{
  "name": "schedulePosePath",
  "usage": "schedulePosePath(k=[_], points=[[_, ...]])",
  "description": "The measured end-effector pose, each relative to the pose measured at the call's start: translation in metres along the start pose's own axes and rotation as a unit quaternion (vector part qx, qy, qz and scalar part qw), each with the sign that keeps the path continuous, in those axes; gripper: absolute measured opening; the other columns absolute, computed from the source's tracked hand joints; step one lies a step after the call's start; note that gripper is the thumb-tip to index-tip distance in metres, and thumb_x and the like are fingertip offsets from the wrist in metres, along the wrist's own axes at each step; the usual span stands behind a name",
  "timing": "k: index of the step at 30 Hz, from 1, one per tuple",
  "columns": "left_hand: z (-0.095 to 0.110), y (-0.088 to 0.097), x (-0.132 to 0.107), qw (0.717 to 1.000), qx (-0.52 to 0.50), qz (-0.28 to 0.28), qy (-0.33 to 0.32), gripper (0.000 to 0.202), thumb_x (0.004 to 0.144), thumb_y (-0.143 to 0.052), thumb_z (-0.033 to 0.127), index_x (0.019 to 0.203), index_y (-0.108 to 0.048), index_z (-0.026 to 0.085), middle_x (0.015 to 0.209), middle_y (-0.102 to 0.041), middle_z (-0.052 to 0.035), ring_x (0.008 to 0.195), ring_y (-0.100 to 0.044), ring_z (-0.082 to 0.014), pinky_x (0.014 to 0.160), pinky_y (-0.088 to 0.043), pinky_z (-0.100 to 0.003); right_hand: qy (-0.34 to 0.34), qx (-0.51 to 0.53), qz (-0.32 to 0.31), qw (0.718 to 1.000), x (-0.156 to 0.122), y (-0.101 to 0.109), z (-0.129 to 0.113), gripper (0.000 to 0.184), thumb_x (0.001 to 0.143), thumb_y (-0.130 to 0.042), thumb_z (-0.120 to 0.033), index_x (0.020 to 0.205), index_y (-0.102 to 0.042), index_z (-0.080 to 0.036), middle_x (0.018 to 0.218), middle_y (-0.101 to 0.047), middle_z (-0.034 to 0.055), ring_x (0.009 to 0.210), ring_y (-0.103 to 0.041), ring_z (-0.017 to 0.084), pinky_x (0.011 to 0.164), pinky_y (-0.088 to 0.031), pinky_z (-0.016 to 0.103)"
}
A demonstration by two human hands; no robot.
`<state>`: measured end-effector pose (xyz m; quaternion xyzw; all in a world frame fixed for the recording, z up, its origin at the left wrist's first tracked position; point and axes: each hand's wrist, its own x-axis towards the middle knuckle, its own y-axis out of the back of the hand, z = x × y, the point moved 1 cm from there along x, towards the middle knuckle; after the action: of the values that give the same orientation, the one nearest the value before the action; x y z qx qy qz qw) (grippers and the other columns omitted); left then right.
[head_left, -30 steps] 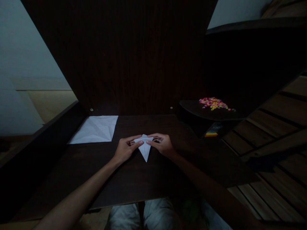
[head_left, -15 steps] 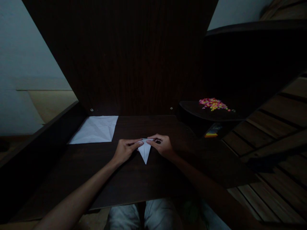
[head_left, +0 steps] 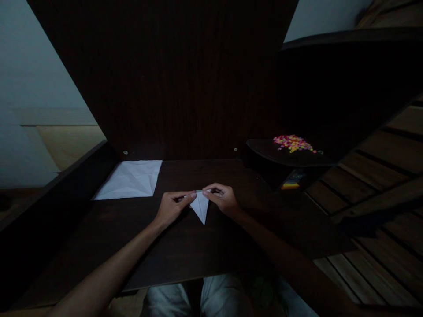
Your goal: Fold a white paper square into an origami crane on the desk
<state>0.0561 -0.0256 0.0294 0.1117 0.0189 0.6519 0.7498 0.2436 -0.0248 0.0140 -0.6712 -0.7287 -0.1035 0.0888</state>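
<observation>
A small white folded paper [head_left: 201,206], shaped like a downward-pointing triangle, rests on the dark wooden desk [head_left: 185,246]. My left hand [head_left: 170,208] pinches its upper left edge with curled fingers. My right hand [head_left: 223,198] pinches the upper right edge the same way. Both hands lie low on the desk top, either side of the paper.
A creased white sheet [head_left: 130,179] lies flat at the desk's back left. A pile of small colourful pieces [head_left: 292,142] sits on a dark shelf at the right, with a striped colourful object [head_left: 291,182] below it. A tall dark panel rises behind the desk.
The top point of the folded paper has been pressed down flat, so the piece now looks shorter. Both hands stayed at its upper edge with only slight finger shifts.
</observation>
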Motion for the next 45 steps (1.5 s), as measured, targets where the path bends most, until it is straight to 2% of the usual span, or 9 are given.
schedulePosePath(k=[3,10,16,20,26,30,35,40,45], points=[[-0.001,-0.001,0.002,1.000,-0.029,-0.004,0.002,0.035,0.066,-0.075,0.041,0.088,-0.076,0.013,0.083,-0.075,-0.0082,0.072,-0.068,-0.0218,0.065,-0.053,-0.028,-0.003,0.003,0.003,1.000,0.001,0.000,0.001,0.019,0.068,-0.073,-0.034,0.078,-0.069,-0.018,0.078,-0.070,0.0044,0.072,-0.064,0.018,0.067,-0.051,0.029],[0.000,-0.003,0.002,0.993,-0.093,-0.038,0.065,0.079,0.065,-0.076,0.036,0.133,-0.047,0.009,0.066,-0.071,-0.0001,0.055,-0.062,-0.0129,0.060,-0.052,-0.025,0.000,0.020,0.005,1.000,0.004,0.003,0.005,0.030,0.066,-0.074,-0.030,0.093,-0.067,-0.018,0.074,-0.066,0.0017,0.067,-0.060,0.014,0.062,-0.047,0.025],[-0.006,-0.004,0.003,0.987,-0.107,-0.096,0.066,0.047,0.065,-0.076,0.037,0.102,-0.068,0.010,0.071,-0.072,-0.0031,0.060,-0.064,-0.0152,0.058,-0.053,-0.026,0.005,0.016,0.000,1.000,0.002,0.004,0.002,0.041,0.065,-0.074,-0.027,0.103,-0.063,-0.019,0.073,-0.064,-0.0004,0.064,-0.058,0.012,0.060,-0.045,0.024],[-0.009,-0.006,0.003,0.986,-0.109,-0.111,0.059,0.034,0.066,-0.075,0.038,0.087,-0.070,0.012,0.078,-0.073,-0.0049,0.066,-0.066,-0.0173,0.060,-0.054,-0.027,-0.021,0.045,-0.008,0.999,0.003,0.001,0.003,0.042,0.066,-0.073,-0.030,0.105,-0.060,-0.020,0.076,-0.065,-0.0003,0.065,-0.060,0.012,0.062,-0.046,0.025],[-0.007,-0.006,0.004,0.989,-0.103,-0.102,0.043,0.032,0.068,-0.073,0.039,0.086,-0.072,0.013,0.078,-0.073,-0.0042,0.066,-0.065,-0.0177,0.062,-0.052,-0.027,-0.045,0.048,-0.024,0.998,0.004,-0.001,0.000,0.022,0.070,-0.068,-0.033,0.085,-0.065,-0.018,0.081,-0.069,0.0038,0.078,-0.063,0.017,0.070,-0.047,0.028],[-0.008,-0.005,0.005,0.992,-0.086,-0.092,0.030,0.029,0.070,-0.071,0.040,0.083,-0.073,0.014,0.077,-0.073,-0.0037,0.067,-0.065,-0.0184,0.063,-0.051,-0.028,-0.062,0.041,-0.011,0.997,0.004,0.000,-0.001,0.023,0.069,-0.068,-0.035,0.085,-0.066,-0.018,0.075,-0.068,0.0028,0.065,-0.060,0.015,0.055,-0.043,0.024],[-0.009,-0.004,0.007,0.996,-0.039,-0.080,0.002,0.026,0.072,-0.069,0.039,0.085,-0.075,0.016,0.086,-0.074,-0.0039,0.081,-0.065,-0.0213,0.080,-0.048,-0.031,-0.063,0.035,-0.006,0.997,0.003,0.001,-0.004,0.022,0.070,-0.066,-0.037,0.080,-0.068,-0.017,0.063,-0.063,0.0004,0.049,-0.049,0.010,0.043,-0.034,0.021],[-0.009,-0.003,0.007,0.996,-0.041,-0.077,-0.022,0.024,0.074,-0.067,0.038,0.082,-0.075,0.017,0.088,-0.073,-0.0043,0.085,-0.064,-0.0215,0.081,-0.047,-0.030,-0.083,0.064,-0.033,0.994,0.003,0.003,-0.007,0.024,0.064,-0.066,-0.028,0.086,-0.069,-0.018,0.072,-0.066,0.0012,0.053,-0.051,0.010,0.046,-0.035,0.021],[-0.007,-0.002,0.008,0.996,-0.055,-0.064,-0.025,0.025,0.074,-0.067,0.038,0.080,-0.075,0.016,0.087,-0.071,-0.0049,0.084,-0.063,-0.0208,0.077,-0.046,-0.028,-0.082,0.049,-0.058,0.994,0.003,0.007,-0.010,0.017,0.058,-0.064,-0.021,0.073,-0.069,-0.017,0.064,-0.064,0.0000,0.058,-0.053,0.012,0.053,-0.038,0.023]])
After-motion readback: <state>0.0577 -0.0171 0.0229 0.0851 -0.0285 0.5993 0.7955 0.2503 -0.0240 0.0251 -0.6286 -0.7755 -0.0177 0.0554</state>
